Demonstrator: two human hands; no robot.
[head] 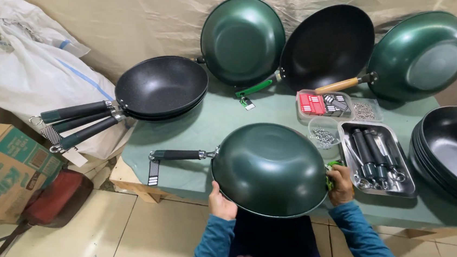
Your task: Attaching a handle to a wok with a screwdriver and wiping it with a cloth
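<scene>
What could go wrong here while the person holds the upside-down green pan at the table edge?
1. The green pan hangs partly over the table edge, steadied only by the left hand and right hand; it might slip off.
2. Turning it could swing its black handle or knock the metal tray of handles beside it.

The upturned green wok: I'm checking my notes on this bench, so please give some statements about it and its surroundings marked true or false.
1. The upturned dark green metal wok lies bottom up. True.
2. The left hand touches its rim. True.
3. Its black handle points right. False: it points left.
4. The steel tray of handles sits left of it. False: right of it.
5. The right hand is empty. False: something green shows at it.
</scene>
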